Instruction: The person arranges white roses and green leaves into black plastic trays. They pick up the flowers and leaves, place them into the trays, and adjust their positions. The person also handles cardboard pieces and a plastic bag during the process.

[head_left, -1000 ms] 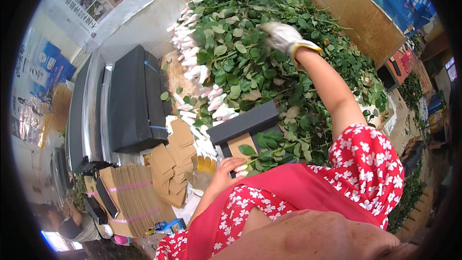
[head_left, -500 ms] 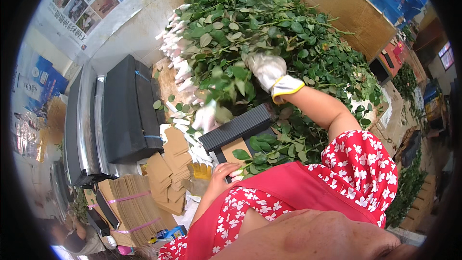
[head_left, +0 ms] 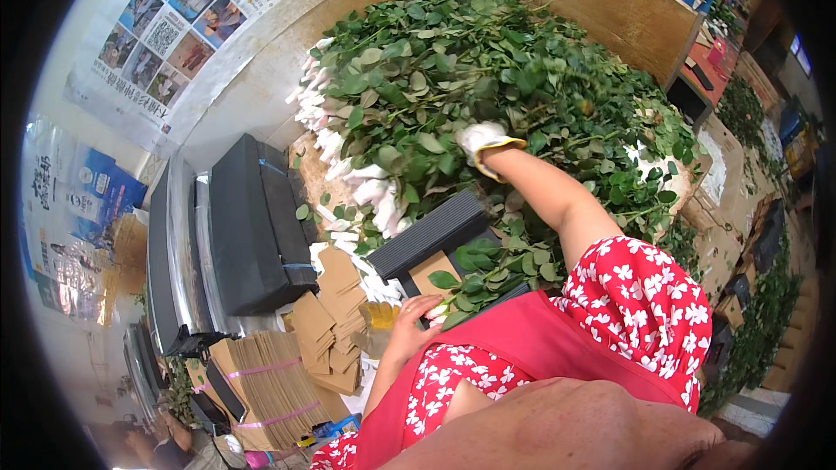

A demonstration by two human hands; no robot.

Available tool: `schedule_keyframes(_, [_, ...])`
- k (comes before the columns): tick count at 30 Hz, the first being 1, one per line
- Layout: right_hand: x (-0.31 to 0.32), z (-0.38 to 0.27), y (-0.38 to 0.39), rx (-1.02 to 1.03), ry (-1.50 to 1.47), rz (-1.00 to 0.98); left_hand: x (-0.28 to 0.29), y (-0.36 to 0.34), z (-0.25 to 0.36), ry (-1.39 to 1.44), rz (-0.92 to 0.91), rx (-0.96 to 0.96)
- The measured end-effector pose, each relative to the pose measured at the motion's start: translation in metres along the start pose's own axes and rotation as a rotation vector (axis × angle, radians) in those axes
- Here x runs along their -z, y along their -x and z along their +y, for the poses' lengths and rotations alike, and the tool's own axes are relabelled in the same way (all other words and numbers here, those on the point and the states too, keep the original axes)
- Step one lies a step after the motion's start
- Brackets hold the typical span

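Note:
A large heap of leafy rose stems [head_left: 453, 52] covers the bench, with white-sleeved ends [head_left: 370, 187] along its left side. My right hand [head_left: 486, 141], in a white glove with a yellow cuff, reaches into the heap's near part; leaves and blur hide its fingertips. Close to my chest my bare left hand [head_left: 416, 324] curls round the pale ends of a smaller bunch of leafy stems [head_left: 488, 278]. That bunch lies on a dark tray-like stand, beside a black ribbed bar [head_left: 431, 231] between my hands.
Flat brown cardboard pieces [head_left: 326, 331] lie left of my left hand, near a strapped cardboard stack [head_left: 270, 383]. A black padded block [head_left: 257, 226] stands at the left. Cardboard walls [head_left: 601, 9] edge the heap. More greenery [head_left: 762, 339] lies at the far right.
The view has shifted. My right hand has come down slightly toward the near part of the heap, and the blurred leafy stem beside it no longer shows apart. My left hand stays at the small bunch.

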State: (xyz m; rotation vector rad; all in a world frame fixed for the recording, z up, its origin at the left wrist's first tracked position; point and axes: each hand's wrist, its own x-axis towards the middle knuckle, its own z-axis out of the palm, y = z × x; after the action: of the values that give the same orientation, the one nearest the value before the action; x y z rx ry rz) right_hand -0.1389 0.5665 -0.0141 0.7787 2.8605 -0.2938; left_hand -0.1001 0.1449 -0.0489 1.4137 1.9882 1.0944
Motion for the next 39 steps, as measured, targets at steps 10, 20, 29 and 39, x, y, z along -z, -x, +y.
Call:
schedule_keyframes(10, [0.090,0.016,-0.099,0.052,-0.087,0.348,-0.007,-0.004,0.000,0.012,0.026,-0.021])
schedule_keyframes(20, [0.085,-0.009,0.009,0.101,0.149,0.302,-0.006,0.005,-0.001,0.013,0.043,0.005])
schedule_keyframes(29, [0.063,0.006,-0.062,0.031,-0.061,0.083,-0.001,-0.002,0.005,0.004,0.024,0.021])
schedule_keyframes(39, [0.155,0.009,0.042,0.236,-0.069,0.534,-0.005,0.002,0.006,0.001,0.052,0.003])
